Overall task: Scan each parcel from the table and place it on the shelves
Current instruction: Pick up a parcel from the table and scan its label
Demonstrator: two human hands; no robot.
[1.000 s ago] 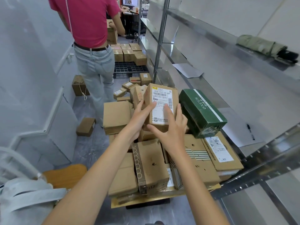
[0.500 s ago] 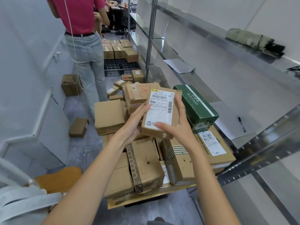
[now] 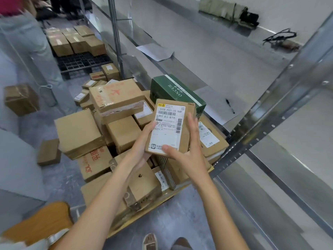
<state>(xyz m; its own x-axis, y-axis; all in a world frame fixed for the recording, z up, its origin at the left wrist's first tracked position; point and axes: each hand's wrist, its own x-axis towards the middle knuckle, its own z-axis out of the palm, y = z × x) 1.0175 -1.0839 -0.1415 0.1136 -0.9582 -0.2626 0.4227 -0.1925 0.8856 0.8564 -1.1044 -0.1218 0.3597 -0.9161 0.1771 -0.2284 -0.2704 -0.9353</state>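
Note:
I hold a small brown cardboard parcel (image 3: 170, 126) with a white shipping label facing me, above a heap of parcels. My left hand (image 3: 142, 148) grips its lower left edge, thumb on the label. My right hand (image 3: 187, 150) holds the lower right side, thumb on the bottom of the label and fingers along the right edge. The heap of brown boxes (image 3: 124, 132) covers a low wooden table (image 3: 182, 188). A dark green box (image 3: 176, 94) lies behind the held parcel. The metal shelves (image 3: 225, 56) run along the right.
A person in jeans (image 3: 27, 46) stands at the far left by boxes on a black pallet (image 3: 81, 62). Loose boxes (image 3: 48, 152) lie on the floor. A folded umbrella (image 3: 227, 11), paper sheets (image 3: 155, 51) and a pen (image 3: 230, 106) lie on the shelves. A wooden stool (image 3: 37, 222) is at lower left.
The parcel has come up off the heap and closer to me, label turned up. My view has tilted down and right, and my hands have shifted to its lower edges.

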